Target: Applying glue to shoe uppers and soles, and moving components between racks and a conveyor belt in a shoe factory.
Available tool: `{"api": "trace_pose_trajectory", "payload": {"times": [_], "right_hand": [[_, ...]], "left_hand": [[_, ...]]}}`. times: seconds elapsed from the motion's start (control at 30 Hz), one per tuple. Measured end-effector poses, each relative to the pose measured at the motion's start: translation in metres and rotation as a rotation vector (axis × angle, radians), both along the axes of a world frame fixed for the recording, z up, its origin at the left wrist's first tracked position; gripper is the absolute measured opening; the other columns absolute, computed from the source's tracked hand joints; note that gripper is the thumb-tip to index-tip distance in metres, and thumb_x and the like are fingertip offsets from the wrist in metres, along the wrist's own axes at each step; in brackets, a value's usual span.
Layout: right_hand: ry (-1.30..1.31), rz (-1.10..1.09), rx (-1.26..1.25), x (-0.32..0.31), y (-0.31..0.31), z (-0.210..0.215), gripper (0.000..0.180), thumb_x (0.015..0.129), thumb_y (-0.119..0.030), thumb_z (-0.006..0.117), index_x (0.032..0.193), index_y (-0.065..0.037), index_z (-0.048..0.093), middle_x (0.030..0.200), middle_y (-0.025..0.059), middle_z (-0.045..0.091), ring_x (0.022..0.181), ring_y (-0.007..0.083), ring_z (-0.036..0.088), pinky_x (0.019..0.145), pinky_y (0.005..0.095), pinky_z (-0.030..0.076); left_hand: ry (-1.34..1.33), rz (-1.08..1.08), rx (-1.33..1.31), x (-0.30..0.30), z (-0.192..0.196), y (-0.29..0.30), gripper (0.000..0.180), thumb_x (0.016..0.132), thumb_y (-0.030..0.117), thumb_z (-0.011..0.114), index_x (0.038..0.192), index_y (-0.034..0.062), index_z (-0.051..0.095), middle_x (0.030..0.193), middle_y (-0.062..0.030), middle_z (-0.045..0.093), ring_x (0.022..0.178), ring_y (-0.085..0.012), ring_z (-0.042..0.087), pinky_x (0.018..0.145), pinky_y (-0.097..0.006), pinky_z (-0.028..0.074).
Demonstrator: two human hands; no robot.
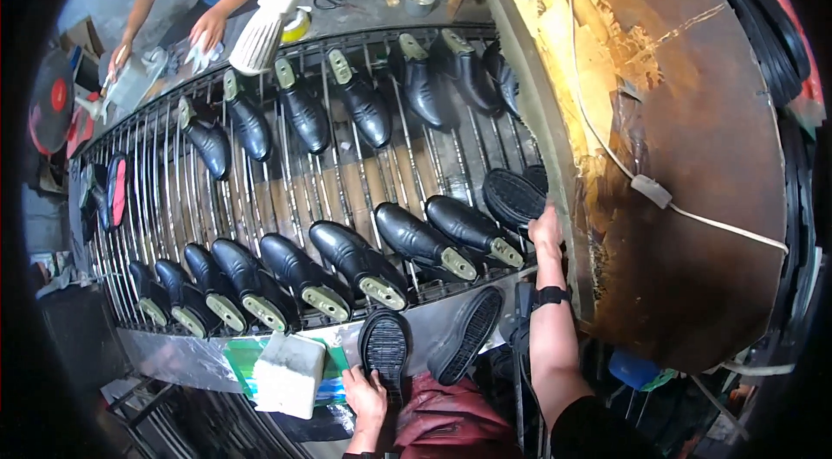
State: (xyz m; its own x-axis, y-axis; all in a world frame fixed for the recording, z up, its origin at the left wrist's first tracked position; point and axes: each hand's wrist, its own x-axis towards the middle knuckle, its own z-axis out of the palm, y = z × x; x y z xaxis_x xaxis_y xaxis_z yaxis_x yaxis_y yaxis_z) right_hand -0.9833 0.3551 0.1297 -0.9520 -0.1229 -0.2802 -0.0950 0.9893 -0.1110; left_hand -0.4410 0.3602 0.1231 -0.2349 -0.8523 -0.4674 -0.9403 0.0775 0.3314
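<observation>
My left hand, at the front edge of the rack, has its fingers closed on the heel end of a black shoe sole, ribbed side up. Over at the right, my right hand grips the edge of another black shoe sole, beside the mouth of a brown housing. A third black sole leans at the front edge, near my lap. Black leather shoe uppers on pale green lasts stand in two rows along the rack, one near and one far.
The rack of metal rods curves across the middle, passing beneath the brown housing on the right. A white block sits at the front edge. A white lamp hangs overhead. Across the rack, another person's hand holds white cloth.
</observation>
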Motion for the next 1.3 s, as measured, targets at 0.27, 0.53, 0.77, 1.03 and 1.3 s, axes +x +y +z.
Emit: {"api": "trace_pose_trajectory", "payload": {"times": [0.27, 0.53, 0.77, 1.03, 1.3], "right_hand": [[0.443, 0.447, -0.089, 0.09, 0.005, 0.059, 0.084, 0.079, -0.004, 0.074, 0.156, -0.001, 0.041, 0.151, 0.0309, 0.05, 0.137, 0.0476, 0.05, 0.115, 0.0551, 0.041], [-0.489, -0.203, 0.059, 0.334, 0.133, 0.024, 0.14, 0.057, -0.067, 0.096, 0.155, 0.01, 0.031, 0.155, 0.0377, 0.044, 0.135, 0.0489, 0.057, 0.11, 0.0528, 0.051], [-0.481, -0.278, -0.302, 0.333, 0.182, 0.014, 0.098, 0.063, -0.038, 0.095, 0.139, 0.005, 0.053, 0.129, 0.0271, 0.069, 0.115, 0.0412, 0.071, 0.101, 0.0485, 0.057], [0.005, 0.209, -0.309, 0.196, 0.074, 0.113, 0.101, 0.068, -0.026, 0.091, 0.15, 0.003, 0.04, 0.141, 0.0304, 0.05, 0.125, 0.0472, 0.06, 0.101, 0.055, 0.054], [-0.108, 0.608, -0.131, 0.075, -0.005, 0.082, 0.104, 0.062, -0.011, 0.095, 0.153, -0.001, 0.047, 0.149, 0.016, 0.055, 0.136, 0.0404, 0.056, 0.111, 0.0475, 0.051]], "left_hand": [[0.034, 0.043, 0.009, 0.015, -0.01, 0.008, 0.032, 0.092, 0.024, 0.08, 0.107, 0.0011, 0.062, 0.091, -0.025, 0.074, 0.084, -0.0459, 0.072, 0.077, -0.054, 0.057], [0.247, -0.233, -0.019, 0.025, 0.056, 0.003, 0.018, 0.094, 0.008, 0.068, 0.099, -0.002, 0.054, 0.073, -0.0212, 0.062, 0.07, -0.0495, 0.066, 0.068, -0.058, 0.053], [0.8, -0.003, -0.149, -0.06, 0.095, -0.037, 0.033, 0.098, 0.004, 0.066, 0.128, -0.0036, 0.054, 0.078, -0.0067, 0.057, 0.066, -0.0184, 0.058, 0.062, -0.033, 0.05], [1.038, 0.595, 0.159, -0.271, -0.035, -0.126, 0.074, 0.093, 0.003, 0.073, 0.156, -0.0092, 0.036, 0.082, 0.0006, 0.051, 0.066, -0.0111, 0.051, 0.057, -0.027, 0.049], [0.926, 0.85, 0.537, -0.302, -0.037, -0.126, 0.037, 0.09, 0.003, 0.071, 0.121, -0.0038, 0.052, 0.101, -0.0115, 0.065, 0.074, -0.022, 0.068, 0.057, -0.038, 0.062]]}}
